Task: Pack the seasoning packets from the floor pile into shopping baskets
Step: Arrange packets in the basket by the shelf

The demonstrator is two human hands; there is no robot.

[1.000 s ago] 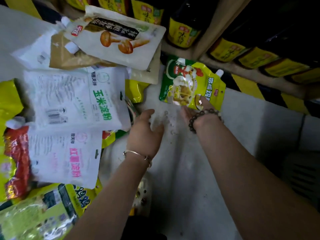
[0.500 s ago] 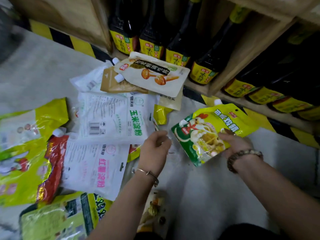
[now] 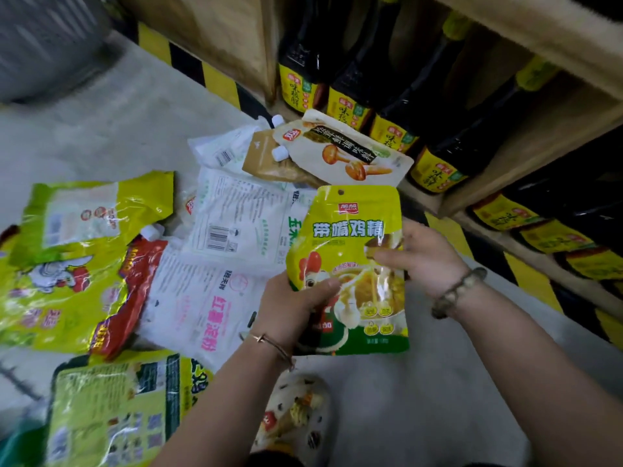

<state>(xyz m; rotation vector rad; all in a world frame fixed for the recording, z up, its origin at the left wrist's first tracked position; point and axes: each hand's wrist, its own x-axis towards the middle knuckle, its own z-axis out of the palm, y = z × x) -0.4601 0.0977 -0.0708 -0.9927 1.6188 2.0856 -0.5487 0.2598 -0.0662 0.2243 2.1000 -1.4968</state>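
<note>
A yellow-green chicken seasoning packet (image 3: 350, 230) with a rooster picture is held upright above the floor. My left hand (image 3: 296, 301) grips its lower left edge, thumb over the front. My right hand (image 3: 421, 254) pinches its right edge. To the left lies the floor pile: two white starch bags (image 3: 236, 217) (image 3: 199, 298), a mushroom seasoning pouch (image 3: 347, 153), a brown pouch (image 3: 266, 160), a red packet (image 3: 131, 284) and large yellow chicken packets (image 3: 70, 264) (image 3: 114, 409). No shopping basket is clearly in view.
A wooden shelf (image 3: 546, 123) with dark soy sauce bottles (image 3: 387, 89) runs along the back and right, edged by yellow-black hazard tape (image 3: 526, 278). A grey object (image 3: 43, 45) stands at the top left. My patterned shoe (image 3: 296, 412) is on the grey floor (image 3: 421, 382) below the hands.
The chicken packet has been lifted off the floor and turned upright. My left hand, empty before, now grips its lower left edge. The view has pulled back and up.
</note>
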